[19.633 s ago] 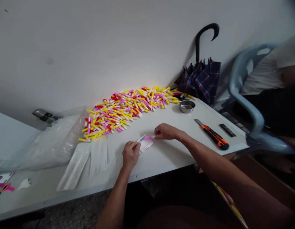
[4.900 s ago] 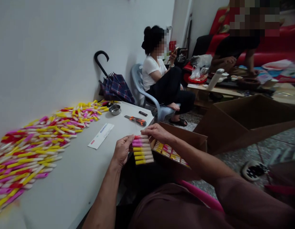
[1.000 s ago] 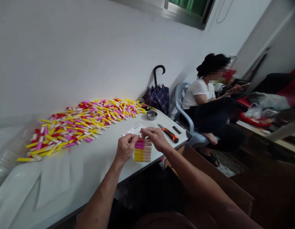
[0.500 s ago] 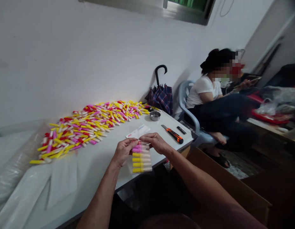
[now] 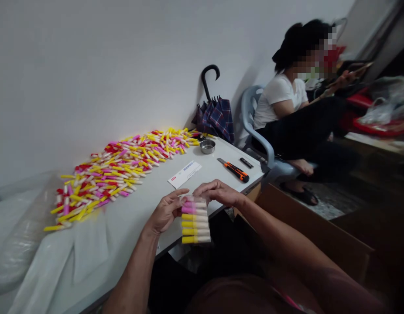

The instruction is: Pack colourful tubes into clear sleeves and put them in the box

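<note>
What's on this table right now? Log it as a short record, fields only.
Left hand: grips the row's upper left end
Right hand: grips the row's upper right end
Held: row of yellow and pink tubes
Table: loose tube pile, paper slip, steel bowl, orange utility knife
Nearby: plaid umbrella, seated person

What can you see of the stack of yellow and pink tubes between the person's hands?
The stack of tubes is a tidy row of short, plastic-looking tubes lying side by side: pink ones at the top, four yellow below, each with an off-white other half. A thin clear wrap may cover them, but that is hard to tell. The left hand holds its upper left corner, and the right hand reaches its top, above the white table top.
</note>
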{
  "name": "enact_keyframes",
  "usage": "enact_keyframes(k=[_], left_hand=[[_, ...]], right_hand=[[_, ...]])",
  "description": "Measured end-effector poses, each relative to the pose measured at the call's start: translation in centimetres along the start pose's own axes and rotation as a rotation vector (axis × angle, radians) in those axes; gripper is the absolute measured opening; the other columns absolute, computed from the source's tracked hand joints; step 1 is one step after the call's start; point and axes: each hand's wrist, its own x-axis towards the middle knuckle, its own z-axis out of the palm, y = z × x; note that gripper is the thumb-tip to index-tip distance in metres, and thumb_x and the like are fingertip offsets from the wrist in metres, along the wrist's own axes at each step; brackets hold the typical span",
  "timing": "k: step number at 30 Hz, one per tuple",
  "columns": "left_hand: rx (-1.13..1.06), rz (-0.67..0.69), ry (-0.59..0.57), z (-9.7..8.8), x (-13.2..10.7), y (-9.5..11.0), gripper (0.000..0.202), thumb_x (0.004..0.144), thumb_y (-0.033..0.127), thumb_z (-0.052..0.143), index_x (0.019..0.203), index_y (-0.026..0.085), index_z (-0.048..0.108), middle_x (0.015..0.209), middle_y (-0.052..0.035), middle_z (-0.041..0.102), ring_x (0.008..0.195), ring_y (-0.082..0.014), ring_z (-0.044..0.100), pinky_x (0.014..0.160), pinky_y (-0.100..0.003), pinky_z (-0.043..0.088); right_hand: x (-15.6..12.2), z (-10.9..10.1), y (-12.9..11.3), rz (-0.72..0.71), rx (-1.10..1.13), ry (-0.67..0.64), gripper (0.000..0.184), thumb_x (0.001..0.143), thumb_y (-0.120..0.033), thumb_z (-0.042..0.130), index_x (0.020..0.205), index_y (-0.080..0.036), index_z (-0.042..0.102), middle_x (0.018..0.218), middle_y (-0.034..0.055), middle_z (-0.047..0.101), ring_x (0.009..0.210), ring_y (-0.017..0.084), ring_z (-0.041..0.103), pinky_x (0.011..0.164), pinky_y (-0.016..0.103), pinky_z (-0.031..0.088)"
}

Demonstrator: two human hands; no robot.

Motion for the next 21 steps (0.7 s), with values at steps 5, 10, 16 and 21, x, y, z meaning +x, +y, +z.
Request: enact_keyframes(k=[5,10,16,21], left_hand=[[-0.064,0.075,0.062,1.3,1.1,-0.8,0.026,0.069,0.032,0.086,0.076,0.017,0.065,0.083,-0.0018,0.073,0.067,-0.0129,0.063,0.064,-0.024,0.048],[-0.189,0.06,0.044,2.7,1.5,-0.9,0.023,0.068,0.034,0.074,0.075,0.019,0.058,0.075,-0.0019,0.07,0.06,-0.0155,0.06,0.059,-0.028,0.046],[-0.065,0.003,-0.014,2.7,1.0,-0.8,0.034,0.069,0.033,0.084,0.078,0.017,0.056,0.08,-0.0015,0.069,0.068,-0.0134,0.063,0.064,-0.024,0.046],[0.005,-0.014,-0.08,2.2,0.4,-0.1,0.049,0.064,0.021,0.091,0.099,0.018,0.058,0.101,-0.0033,0.072,0.085,-0.0148,0.068,0.077,-0.025,0.051]], right_hand=[[-1.0,-0.6,-1.0,-0.077,-0.066,-0.072,0.022,0.086,-0.034,0.071,0.098,-0.019,0.082,0.128,0.0102,0.068,0.107,0.024,0.066,0.09,0.037,0.055],[-1.7,-0.3,-1.5,-0.135,-0.328,-0.039,0.021,0.093,-0.035,0.067,0.099,-0.022,0.082,0.133,0.0092,0.067,0.123,0.025,0.061,0.105,0.039,0.046],[-2.3,-0.4,-0.3,-0.146,-0.348,0.017,0.023,0.094,-0.036,0.066,0.1,-0.022,0.083,0.128,0.0105,0.069,0.13,0.028,0.057,0.109,0.043,0.043],[-2.7,-0.4,-0.5,-0.029,-0.11,0.033,0.035,0.093,-0.043,0.065,0.117,-0.021,0.076,0.135,0.011,0.065,0.122,0.028,0.059,0.096,0.041,0.055]])
